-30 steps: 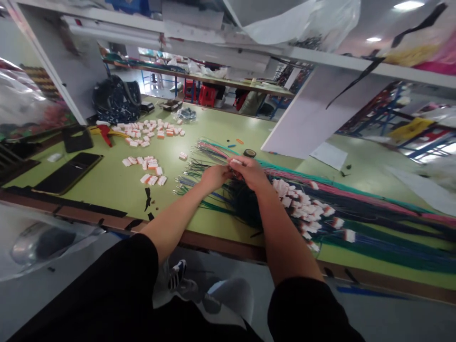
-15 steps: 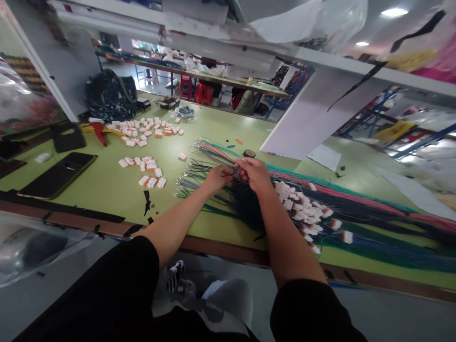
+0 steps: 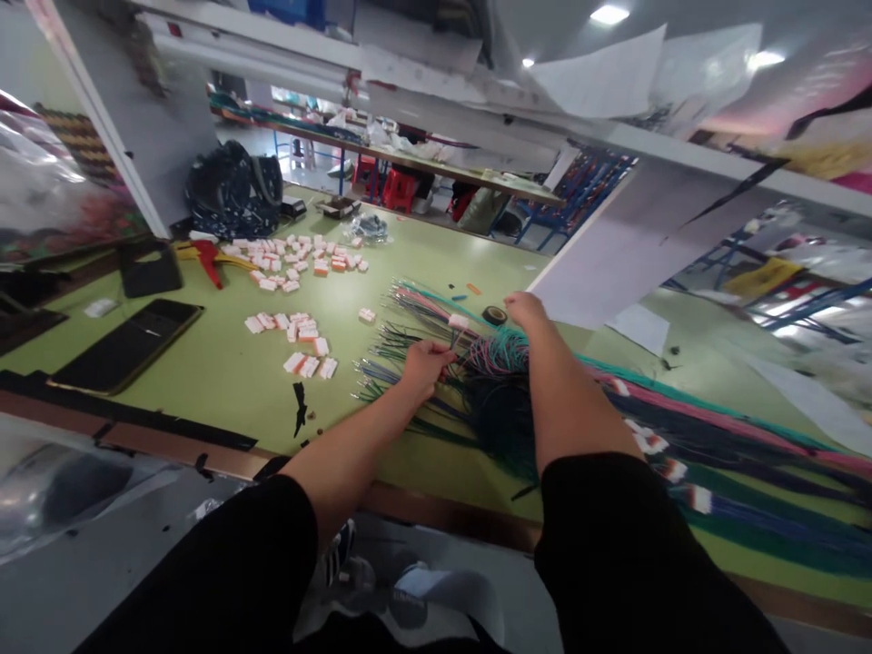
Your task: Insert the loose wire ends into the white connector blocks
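Observation:
My left hand (image 3: pixel 423 365) is closed in a pinch on thin wires, over the fanned-out wire ends. A white connector housing (image 3: pixel 459 322) stands just above its fingertips, apparently on those wires. My right hand (image 3: pixel 526 309) is closed and raised beside a black tape roll (image 3: pixel 494 315); what its fingers hold, if anything, I cannot make out. Below it, a looped bundle of teal and pink wires (image 3: pixel 502 351) lies over dark wires (image 3: pixel 500 409). Metal-tipped wire ends (image 3: pixel 391 341) point left. My right forearm covers part of the bundle.
Loose white-and-orange connectors (image 3: pixel 300 331) lie in groups at the left, near a phone (image 3: pixel 129 345) and a red-and-yellow tool (image 3: pixel 208 259). A dark bag (image 3: pixel 232 191) sits at the back. A slanted white panel (image 3: pixel 606 241) stands behind my right hand; long wire bundles (image 3: pixel 736 409) run right.
My right hand has moved away from my left, up and to the right. The white connector and the teal-pink loops now show between them. The whole view has shifted slightly.

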A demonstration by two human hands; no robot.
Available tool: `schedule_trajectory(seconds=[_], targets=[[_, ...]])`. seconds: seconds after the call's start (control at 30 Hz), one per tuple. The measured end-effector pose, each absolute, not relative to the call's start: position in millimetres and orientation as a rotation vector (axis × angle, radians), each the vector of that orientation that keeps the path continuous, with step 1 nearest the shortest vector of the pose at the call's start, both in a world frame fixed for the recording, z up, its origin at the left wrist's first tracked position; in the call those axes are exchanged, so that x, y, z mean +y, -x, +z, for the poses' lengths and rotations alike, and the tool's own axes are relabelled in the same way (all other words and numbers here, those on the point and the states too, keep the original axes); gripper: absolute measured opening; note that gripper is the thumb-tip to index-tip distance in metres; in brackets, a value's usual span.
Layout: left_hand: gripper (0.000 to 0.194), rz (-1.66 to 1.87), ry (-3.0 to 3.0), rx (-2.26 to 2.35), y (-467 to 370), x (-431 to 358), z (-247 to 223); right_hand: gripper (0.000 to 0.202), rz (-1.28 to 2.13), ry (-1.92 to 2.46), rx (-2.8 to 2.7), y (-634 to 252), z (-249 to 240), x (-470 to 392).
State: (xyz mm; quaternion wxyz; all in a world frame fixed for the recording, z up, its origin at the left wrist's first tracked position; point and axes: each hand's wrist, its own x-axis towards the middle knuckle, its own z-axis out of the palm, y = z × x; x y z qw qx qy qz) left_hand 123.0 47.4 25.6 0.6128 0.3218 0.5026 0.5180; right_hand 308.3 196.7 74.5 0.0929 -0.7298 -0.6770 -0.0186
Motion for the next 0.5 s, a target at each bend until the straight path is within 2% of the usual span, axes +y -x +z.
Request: schedule_trajectory(seconds=[0.1,0.23,0.5], targets=[[0.021,1.193,-0.706,1.146,-124,48,27,0.032,0.020,2.284,-2.007,-299,56,202],[0.021,1.191,-0.667,1.119,-124,49,27,0.053,0.050,2.277,-2.015,-296,43,197],[0.023,1.204,-0.607,1.071,-126,50,23,0.055,0.166,2.017,-2.015,-282,71,177]])
